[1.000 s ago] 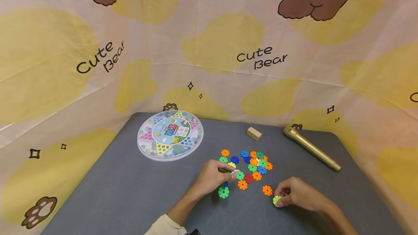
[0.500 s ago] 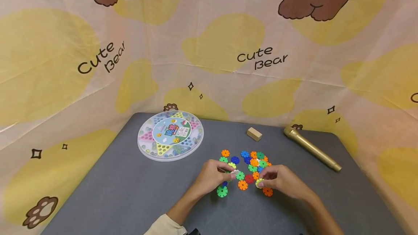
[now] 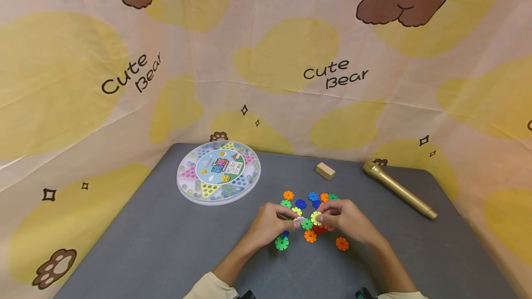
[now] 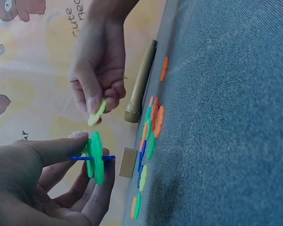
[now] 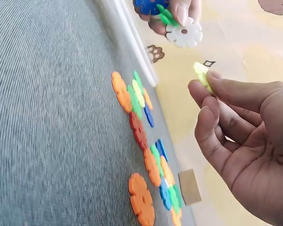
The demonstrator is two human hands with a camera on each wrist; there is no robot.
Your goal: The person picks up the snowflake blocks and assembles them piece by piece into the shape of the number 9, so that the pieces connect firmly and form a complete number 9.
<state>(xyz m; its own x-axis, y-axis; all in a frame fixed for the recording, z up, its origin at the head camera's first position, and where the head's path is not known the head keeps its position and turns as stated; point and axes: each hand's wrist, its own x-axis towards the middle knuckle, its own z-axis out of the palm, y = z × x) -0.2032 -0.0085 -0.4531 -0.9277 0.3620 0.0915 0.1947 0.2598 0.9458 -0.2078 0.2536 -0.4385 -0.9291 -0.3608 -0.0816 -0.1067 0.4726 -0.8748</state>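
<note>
My left hand (image 3: 266, 227) grips a small cluster of joined plastic snowflake discs. In the left wrist view a green disc (image 4: 98, 157) of that cluster stands upright, crossed by a blue disc (image 4: 111, 157). The cluster's white disc (image 5: 185, 34) faces the right wrist camera beside the left thumb. Between thumb and index finger, my right hand (image 3: 351, 223) pinches a yellow snowflake disc (image 3: 316, 218). A gap shows between this yellow disc and the cluster in both wrist views. Beneath the hands, loose discs lie on the grey table, partly hidden, among them an orange disc (image 3: 310, 236).
A single orange disc (image 3: 342, 243) lies near the right forearm. Behind the discs sits a wooden block (image 3: 325, 171), with a gold microphone (image 3: 399, 190) to its right. A round Chinese checkers set (image 3: 218, 173) occupies the back left, and a printed cloth (image 3: 270, 82) hangs behind.
My right hand has carried the yellow disc left and away from me, from beside the lone orange disc to near the cluster. The left hand has stayed almost still.
</note>
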